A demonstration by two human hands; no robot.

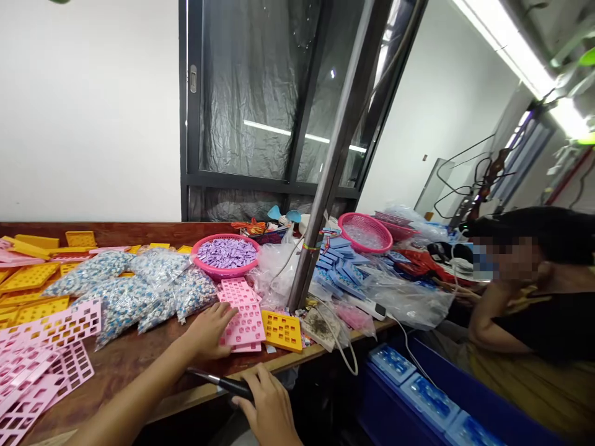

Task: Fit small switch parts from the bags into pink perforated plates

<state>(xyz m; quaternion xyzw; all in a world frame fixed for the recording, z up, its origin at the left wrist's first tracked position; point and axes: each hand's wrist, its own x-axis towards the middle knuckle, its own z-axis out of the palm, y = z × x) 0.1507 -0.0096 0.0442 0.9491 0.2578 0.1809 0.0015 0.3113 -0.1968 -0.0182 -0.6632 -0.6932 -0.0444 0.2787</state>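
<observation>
My left hand (209,331) lies with its fingers stretched out on a stack of pink perforated plastic trays (242,317) at the front of the wooden table (125,362). My right hand (269,402) is below the table's front edge, closed around the black handle of a slim tool (220,381) whose metal tip points left. A yellow perforated tray (282,330) lies just right of the pink stack.
Clear bags of small blue-white pieces (139,288) lie left of the pink basket of purple pieces (226,255). Pink (41,359) and yellow trays (32,285) cover the left. A metal pole (325,186) rises mid-table. Another person (534,291) leans at the right, above blue crates (413,384).
</observation>
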